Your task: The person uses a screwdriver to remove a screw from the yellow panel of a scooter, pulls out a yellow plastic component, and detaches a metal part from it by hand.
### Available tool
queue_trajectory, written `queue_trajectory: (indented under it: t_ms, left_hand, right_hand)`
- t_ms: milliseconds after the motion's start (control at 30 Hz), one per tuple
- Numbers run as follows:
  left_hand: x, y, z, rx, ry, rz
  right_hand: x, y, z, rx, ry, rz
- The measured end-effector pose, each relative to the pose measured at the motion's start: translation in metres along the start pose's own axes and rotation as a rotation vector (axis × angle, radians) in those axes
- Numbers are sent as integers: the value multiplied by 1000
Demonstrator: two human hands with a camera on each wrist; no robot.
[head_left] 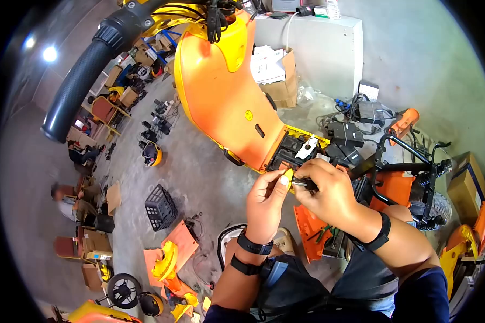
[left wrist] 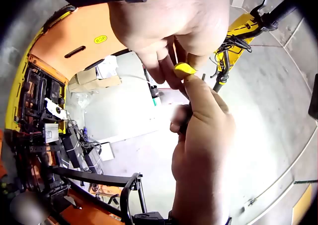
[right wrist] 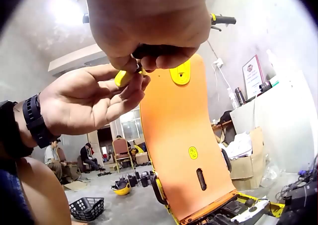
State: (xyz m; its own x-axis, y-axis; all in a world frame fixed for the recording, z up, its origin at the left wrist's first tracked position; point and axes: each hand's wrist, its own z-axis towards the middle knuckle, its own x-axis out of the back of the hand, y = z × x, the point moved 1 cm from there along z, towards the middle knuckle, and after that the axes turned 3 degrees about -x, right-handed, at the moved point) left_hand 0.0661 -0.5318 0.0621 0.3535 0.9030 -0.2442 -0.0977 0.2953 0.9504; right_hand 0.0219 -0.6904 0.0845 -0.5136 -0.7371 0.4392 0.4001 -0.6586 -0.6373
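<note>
My left hand [head_left: 264, 207] pinches a small yellow plastic piece [head_left: 289, 175] between thumb and fingers. Right beside it, my right hand [head_left: 331, 188] grips a slim black object [head_left: 303, 183] whose end meets the yellow piece; what kind it is I cannot tell, since the curled fingers hide most of it. In the right wrist view the yellow piece [right wrist: 122, 78] shows at the left fingertips, just under the right hand's knuckles. Behind both hands stands an orange and yellow scooter body [head_left: 221, 97], its floor compartment [head_left: 293, 153] uncovered and showing black parts and wiring.
A black handlebar grip [head_left: 81, 81] juts in at upper left. To the right lie a black tubular frame [head_left: 380, 161], an orange panel [head_left: 311, 231] and cables. A black basket [head_left: 160, 207] and a yellow helmet [head_left: 152, 154] are on the floor at left. People sit farther off.
</note>
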Motion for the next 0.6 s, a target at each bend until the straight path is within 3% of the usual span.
queue_trajectory:
  t_ms: [600]
  left_hand:
    - [1, 2, 5, 6, -41, 8]
  right_hand:
    - [-1, 4, 1, -60, -27, 91]
